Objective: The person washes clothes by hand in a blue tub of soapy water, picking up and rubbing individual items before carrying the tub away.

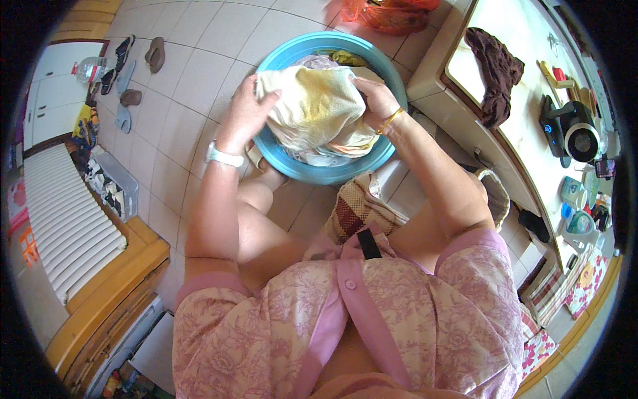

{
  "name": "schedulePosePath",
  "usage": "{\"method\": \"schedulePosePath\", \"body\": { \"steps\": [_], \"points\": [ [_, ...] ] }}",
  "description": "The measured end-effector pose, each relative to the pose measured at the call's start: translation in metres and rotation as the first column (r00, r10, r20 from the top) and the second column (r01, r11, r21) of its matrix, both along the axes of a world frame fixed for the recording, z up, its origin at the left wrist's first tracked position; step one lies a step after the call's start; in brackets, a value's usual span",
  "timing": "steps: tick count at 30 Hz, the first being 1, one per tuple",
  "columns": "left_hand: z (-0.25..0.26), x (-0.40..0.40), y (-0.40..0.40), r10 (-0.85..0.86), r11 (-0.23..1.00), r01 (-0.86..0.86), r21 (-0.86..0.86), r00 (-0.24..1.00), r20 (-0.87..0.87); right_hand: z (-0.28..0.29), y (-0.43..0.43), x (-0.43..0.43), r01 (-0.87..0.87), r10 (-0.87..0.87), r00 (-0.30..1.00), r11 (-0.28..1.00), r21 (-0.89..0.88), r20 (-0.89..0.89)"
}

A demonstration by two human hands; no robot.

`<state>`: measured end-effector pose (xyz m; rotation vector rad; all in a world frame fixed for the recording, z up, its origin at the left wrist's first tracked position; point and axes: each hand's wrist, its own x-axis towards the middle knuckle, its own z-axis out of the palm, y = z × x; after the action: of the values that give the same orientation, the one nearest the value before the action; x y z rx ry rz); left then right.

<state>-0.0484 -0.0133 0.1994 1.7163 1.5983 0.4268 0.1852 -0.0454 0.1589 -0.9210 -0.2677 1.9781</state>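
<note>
Between my two hands a pale yellow-and-white cloth (319,102) is spread over a blue plastic basin (329,175). My left hand (250,112) grips its left edge, thumb on top of the fabric. At the upper right corner of the cloth, my right hand (378,102) pinches the fabric between thumb and fingers. Other laundry lies under it in the basin: an olive-green piece (349,58) and a greyish one (316,62) at the far side, and a white one (319,157) at the near side. The cloth hides most of the basin's inside.
A red plastic bag (389,15) rests on the tiled floor beyond the basin. To the right, a dark brown cloth (498,75) lies on a white counter (523,149). Sandals (155,54) and a large plastic bottle (92,70) are at the left. A checked cloth (356,207) is near my knees.
</note>
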Motion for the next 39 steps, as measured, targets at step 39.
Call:
{"method": "schedulePosePath", "body": {
  "steps": [39],
  "points": [
    [0.034,0.005,0.001,0.435,0.898,-0.211,-0.386,0.288,0.853,-0.007,-0.013,-0.007,-0.579,0.116,0.587,0.753,0.314,0.801]
  ]
}}
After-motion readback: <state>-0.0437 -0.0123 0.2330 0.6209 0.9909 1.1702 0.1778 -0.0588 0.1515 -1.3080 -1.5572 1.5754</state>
